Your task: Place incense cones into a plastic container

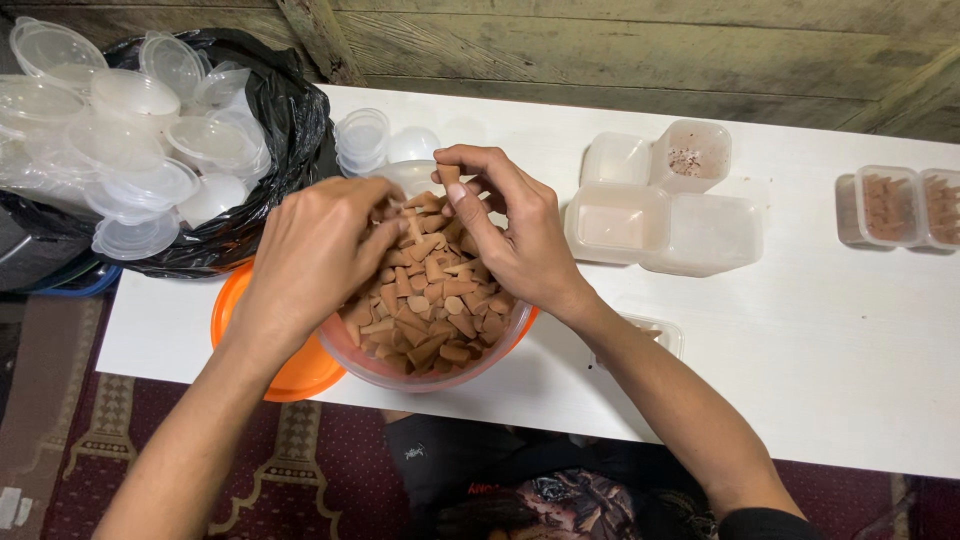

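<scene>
Gathering cones: left hand (pixel 315 245) and right hand (pixel 510 235) pinch brown cones (pixel 425 315) in clear bowl (pixel 395 375); judged best lifted few at once, empty tubs (pixel 660 215) at 3 o'clock.

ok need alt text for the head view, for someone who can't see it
Two bare hands, left hand and right hand, dig into a clear round plastic bowl heaped with small brown cone-shaped pieces on a white table. A black plastic bag of clear lidded cups sits left; empty square clear containers right.

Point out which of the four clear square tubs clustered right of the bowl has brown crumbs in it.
The back right tub, farthest from the right hand. Brown specks dot its bottom; the other three tubs in the cluster look bare inside.
</scene>
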